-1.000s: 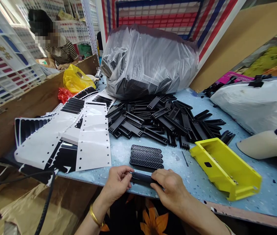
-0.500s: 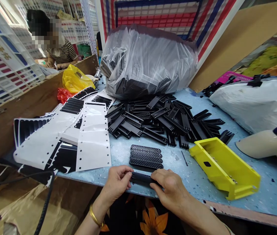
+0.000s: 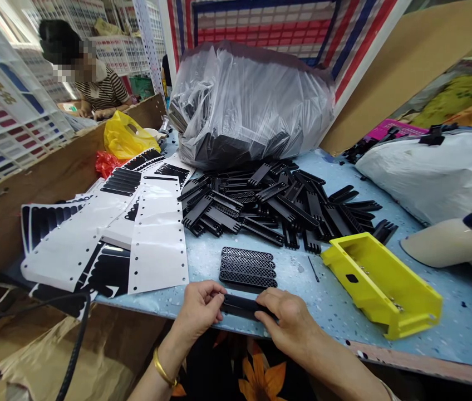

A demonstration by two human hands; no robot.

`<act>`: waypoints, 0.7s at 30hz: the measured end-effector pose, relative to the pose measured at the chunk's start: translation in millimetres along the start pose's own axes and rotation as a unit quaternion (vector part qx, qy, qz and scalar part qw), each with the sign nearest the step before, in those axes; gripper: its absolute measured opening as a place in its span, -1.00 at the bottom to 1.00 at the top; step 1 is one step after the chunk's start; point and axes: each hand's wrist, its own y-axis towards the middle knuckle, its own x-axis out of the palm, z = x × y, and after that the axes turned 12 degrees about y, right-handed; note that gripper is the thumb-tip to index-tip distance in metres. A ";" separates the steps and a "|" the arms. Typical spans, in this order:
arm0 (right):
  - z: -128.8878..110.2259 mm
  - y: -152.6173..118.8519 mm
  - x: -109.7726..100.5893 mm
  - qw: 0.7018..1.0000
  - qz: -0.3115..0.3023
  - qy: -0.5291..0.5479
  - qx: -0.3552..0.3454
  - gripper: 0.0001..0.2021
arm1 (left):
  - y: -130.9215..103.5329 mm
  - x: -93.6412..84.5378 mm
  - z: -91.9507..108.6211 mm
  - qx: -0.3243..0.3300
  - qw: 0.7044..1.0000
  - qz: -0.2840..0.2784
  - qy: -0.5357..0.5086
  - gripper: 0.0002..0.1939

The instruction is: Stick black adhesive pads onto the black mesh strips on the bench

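A long black plastic piece [image 3: 239, 306] lies level at the table's front edge, held between my two hands. My left hand [image 3: 202, 305] pinches its left end with thumb and fingertips. Fingers and thumb of my right hand [image 3: 286, 314] are closed round its right end. Just beyond it, several black pieces with a lattice pattern [image 3: 247, 267] lie side by side in a block. Behind them spreads a loose pile of black slotted pieces [image 3: 269, 206]. White sheets with black strips [image 3: 158, 234] overlap to the left.
A yellow bin [image 3: 382, 284] with small metal parts stands at the right, near a white rounded device [image 3: 440, 245]. A large plastic bag [image 3: 252, 106] stands behind the pile. A thin black rod [image 3: 314, 269] lies left of the bin. Another person [image 3: 98, 89] sits at the back left.
The view has shifted very slightly. Both hands keep the same hold on the black piece.
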 end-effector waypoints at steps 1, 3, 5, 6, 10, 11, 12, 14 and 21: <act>0.3 0.1 -0.2 1.000 -0.001 0.003 -0.001 -0.89 | 0.4 0.3 0.2 0.001 1.000 0.000 0.002 -0.71; 0.5 0.2 -0.3 1.000 0.000 0.007 -0.003 -0.89 | 0.7 0.9 0.8 0.002 1.000 0.002 0.006 -0.71; 0.3 0.2 -0.1 1.000 0.002 0.009 -0.002 -0.88 | 0.4 1.6 1.8 0.006 1.000 0.007 0.012 -0.72; 0.2 0.2 0.2 1.000 0.003 0.009 -0.001 -0.87 | 0.2 2.0 2.5 0.009 1.000 0.010 0.016 -0.72; 1.2 -0.3 1.5 1.000 0.006 0.015 -0.002 -0.87 | -0.7 3.4 5.9 0.009 0.999 0.018 0.032 -0.70; 1.7 -0.5 1.8 1.000 0.007 0.017 -0.003 -0.87 | -0.8 3.9 6.6 0.006 0.999 0.021 0.035 -0.70; 2.0 -0.7 2.0 1.000 0.008 0.018 -0.003 -0.87 | -0.9 4.3 7.3 0.004 0.999 0.023 0.037 -0.70; 2.3 -1.0 2.2 1.000 0.009 0.021 -0.004 -0.87 | -1.0 5.0 8.4 0.000 0.999 0.027 0.043 -0.70; 1.1 -1.2 2.3 1.000 0.009 0.019 -0.006 -0.87 | -2.2 2.9 8.0 -0.004 0.999 0.017 0.031 -0.70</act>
